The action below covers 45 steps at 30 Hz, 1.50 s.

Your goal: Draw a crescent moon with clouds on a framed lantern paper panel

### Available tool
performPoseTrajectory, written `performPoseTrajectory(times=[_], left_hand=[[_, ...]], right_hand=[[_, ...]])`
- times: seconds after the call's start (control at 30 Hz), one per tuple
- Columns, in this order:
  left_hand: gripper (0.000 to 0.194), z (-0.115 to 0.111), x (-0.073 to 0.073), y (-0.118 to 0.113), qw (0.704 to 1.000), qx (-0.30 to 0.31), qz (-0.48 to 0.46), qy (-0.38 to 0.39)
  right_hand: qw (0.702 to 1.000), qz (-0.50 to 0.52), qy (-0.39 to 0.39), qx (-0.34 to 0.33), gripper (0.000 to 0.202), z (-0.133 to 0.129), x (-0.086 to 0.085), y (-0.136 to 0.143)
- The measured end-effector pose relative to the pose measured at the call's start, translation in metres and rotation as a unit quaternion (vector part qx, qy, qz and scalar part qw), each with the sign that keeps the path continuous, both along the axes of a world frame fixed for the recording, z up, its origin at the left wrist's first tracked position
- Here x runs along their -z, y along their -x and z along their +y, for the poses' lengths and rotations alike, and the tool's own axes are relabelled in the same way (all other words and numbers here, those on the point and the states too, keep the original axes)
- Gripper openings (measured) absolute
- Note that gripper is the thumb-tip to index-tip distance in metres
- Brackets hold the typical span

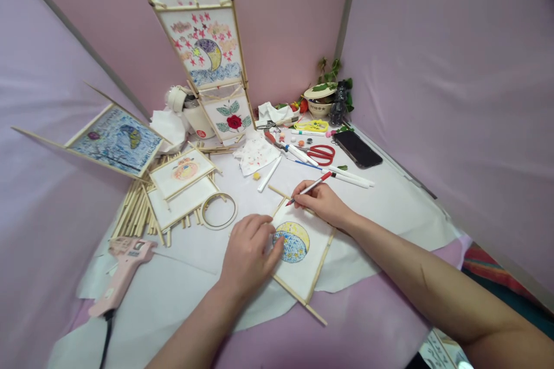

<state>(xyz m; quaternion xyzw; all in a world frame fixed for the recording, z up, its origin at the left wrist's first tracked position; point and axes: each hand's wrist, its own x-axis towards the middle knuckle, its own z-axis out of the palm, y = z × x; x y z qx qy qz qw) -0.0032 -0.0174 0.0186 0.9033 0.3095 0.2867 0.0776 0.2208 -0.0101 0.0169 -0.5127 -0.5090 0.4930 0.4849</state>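
A stick-framed white paper panel [317, 251] lies flat in front of me, with a blue and yellow moon drawing [296, 242] on it. My left hand [251, 248] rests on the panel's left side, fingers stretched out and the thumb over the drawing's edge. In my right hand [315, 200] is a red-capped marker [318, 181], pinched between thumb and fingers. Its red tip points down at the panel's upper corner; whether it touches the paper I cannot tell. Left of the panel sits a roll of tape [234, 207].
A tall stick lantern [199, 49] stands at the back. Beside it are a painted framed panel [116, 141], wooden sticks [130, 213] and a pink glue gun [123, 277]. Red-handled scissors [322, 154], several white markers [270, 174] and a black phone [358, 148] lie beyond my right hand.
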Motion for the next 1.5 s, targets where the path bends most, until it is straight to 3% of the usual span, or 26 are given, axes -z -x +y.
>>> performPoseTrajectory(times=[0.23, 0.47, 0.73, 0.87, 1.0, 1.07, 1.17, 1.3, 1.4, 1.5], left_hand=[[0.017, 0.005, 0.007, 0.004, 0.999, -0.008, 0.002, 0.044], [0.017, 0.006, 0.008, 0.004, 0.999, -0.012, 0.007, 0.035], [0.017, 0.009, 0.013, 0.004, 1.0, -0.011, 0.01, 0.016], [0.018, 0.01, 0.014, 0.006, 1.0, -0.02, 0.015, 0.016], [0.021, 0.017, 0.0, 0.005, 0.998, -0.026, 0.054, 0.024], [0.025, 0.026, -0.011, -0.003, 0.995, 0.0, 0.095, 0.028], [0.031, 0.045, -0.024, -0.03, 0.98, 0.085, 0.171, 0.052], [0.024, 0.067, -0.026, -0.071, 0.959, 0.155, 0.219, 0.091], [0.01, 0.076, -0.029, -0.083, 0.951, 0.158, 0.225, 0.141], [0.006, 0.082, -0.043, -0.068, 0.952, 0.123, 0.195, 0.204]], right_hand=[[0.998, -0.019, -0.001, -0.052, 0.009, 0.011, -0.006, 0.007], [1.0, -0.001, -0.021, -0.011, 0.014, 0.006, -0.001, -0.008], [0.991, -0.081, -0.092, 0.049, 0.024, 0.001, -0.001, -0.038], [0.99, -0.096, -0.082, 0.058, 0.021, 0.004, 0.005, -0.04], [0.99, -0.097, -0.077, 0.062, 0.02, 0.009, 0.013, -0.041], [0.989, -0.104, -0.085, 0.069, 0.021, 0.01, 0.016, -0.042], [0.986, -0.112, -0.097, 0.078, 0.022, 0.011, 0.018, -0.044], [0.984, -0.116, -0.106, 0.079, 0.023, 0.01, 0.021, -0.044], [0.984, -0.111, -0.108, 0.086, 0.023, 0.01, 0.021, -0.046], [0.984, -0.079, -0.116, 0.11, 0.022, 0.013, 0.02, -0.051]])
